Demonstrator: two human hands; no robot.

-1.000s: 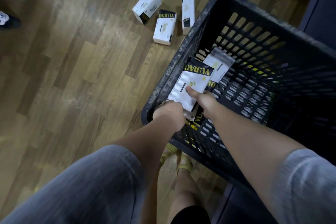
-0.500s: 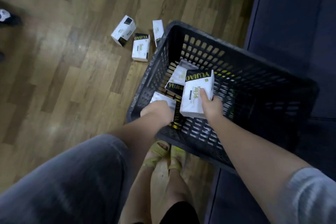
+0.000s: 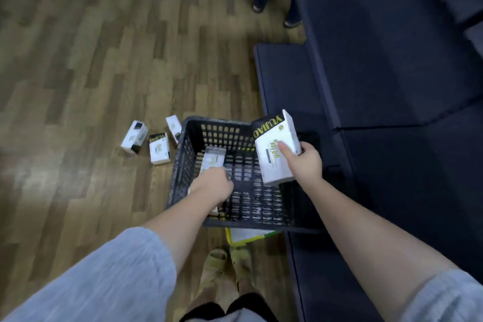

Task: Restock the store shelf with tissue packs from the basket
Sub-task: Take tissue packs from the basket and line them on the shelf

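In the head view, a black plastic basket (image 3: 188,165) with slotted, lattice-like walls is seen on a wood-grain plank floor (image 3: 78,73), just beside the dark blue shelf unit (image 3: 392,73) with flat, matte boards. A rectangular white tissue pack with a black band and yellow lettering (image 3: 275,149) is held above the basket's right side by the right hand (image 3: 304,162); the thumb is laid across its glossy front face and the fingers are wrapped behind it. The pack is tilted, with the black band uppermost. The left hand (image 3: 214,185) is lowered inside the basket, fingers curled round a second white tissue pack (image 3: 213,161), most of which is hidden by the hand. The basket's grid floor is otherwise seen bare and dark. Three boxy white-and-black tissue packs (image 3: 158,148) are scattered on the planks just left of the basket, two lying close together and one against the basket wall. A yellow-edged flat item (image 3: 248,236) is partly covered by the basket's near rim. Soft grey ribbed sleeves (image 3: 117,277) are seen on both arms.
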